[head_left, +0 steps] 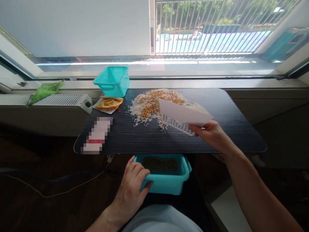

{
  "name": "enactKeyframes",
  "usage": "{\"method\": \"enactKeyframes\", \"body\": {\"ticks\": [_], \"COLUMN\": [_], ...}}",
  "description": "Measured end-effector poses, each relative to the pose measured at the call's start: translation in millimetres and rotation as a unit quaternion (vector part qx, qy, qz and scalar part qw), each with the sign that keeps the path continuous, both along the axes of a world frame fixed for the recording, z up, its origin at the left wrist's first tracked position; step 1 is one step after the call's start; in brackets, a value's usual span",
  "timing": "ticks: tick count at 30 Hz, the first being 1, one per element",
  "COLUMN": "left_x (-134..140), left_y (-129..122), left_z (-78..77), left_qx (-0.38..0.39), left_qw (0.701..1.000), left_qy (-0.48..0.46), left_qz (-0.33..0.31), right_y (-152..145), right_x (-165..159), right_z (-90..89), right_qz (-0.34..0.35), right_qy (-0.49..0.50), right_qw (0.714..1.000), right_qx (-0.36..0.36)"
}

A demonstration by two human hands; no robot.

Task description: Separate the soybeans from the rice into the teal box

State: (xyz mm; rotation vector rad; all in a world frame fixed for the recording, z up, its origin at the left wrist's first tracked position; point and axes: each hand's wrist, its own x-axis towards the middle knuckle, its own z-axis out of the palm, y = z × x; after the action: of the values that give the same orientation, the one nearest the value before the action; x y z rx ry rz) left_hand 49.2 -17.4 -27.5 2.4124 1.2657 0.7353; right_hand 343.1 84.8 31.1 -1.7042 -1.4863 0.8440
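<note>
My right hand (212, 132) pinches the right end of a white card with slots cut along its lower edge (181, 112). The card is tilted over a spread pile of white rice mixed with yellow peas or similar round seeds (150, 106), and hides part of it. Below the table's front edge, my left hand (135, 178) is closed around the left rim of a teal plastic bin (166, 186). Small dark greenish grains (161, 163) cover the bottom of this bin.
A second teal bin (113, 84) stands at the table's back left. In front of it, yellowish food pieces (109, 103) lie on a napkin; a blurred-out phone-like object (98, 135) is nearer. A green cloth (47, 91) lies on the radiator (65, 102). A cable hangs at lower left.
</note>
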Motion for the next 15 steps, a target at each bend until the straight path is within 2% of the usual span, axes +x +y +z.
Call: {"method": "enactKeyframes", "body": {"ticks": [3, 9, 15], "left_x": [-0.3, -0.5, -1.2], "left_y": [-0.1, -1.3, 0.5], "left_z": [-0.2, 0.8, 2.1], "left_qx": [0.0, -0.01, -0.017], "left_qw": [1.0, 1.0, 1.0], "left_qy": [-0.001, 0.007, 0.003], "left_qz": [-0.005, -0.004, -0.012], "right_y": [3.8, -0.6, -0.7], "right_x": [-2.5, -2.8, -5.1], "right_z": [1.3, 1.9, 1.6], "right_qz": [-0.006, 0.048, 0.038], "right_qy": [-0.015, 0.0, -0.003], "right_qw": [1.0, 0.999, 0.999], "right_qx": [0.004, -0.001, 0.018]}}
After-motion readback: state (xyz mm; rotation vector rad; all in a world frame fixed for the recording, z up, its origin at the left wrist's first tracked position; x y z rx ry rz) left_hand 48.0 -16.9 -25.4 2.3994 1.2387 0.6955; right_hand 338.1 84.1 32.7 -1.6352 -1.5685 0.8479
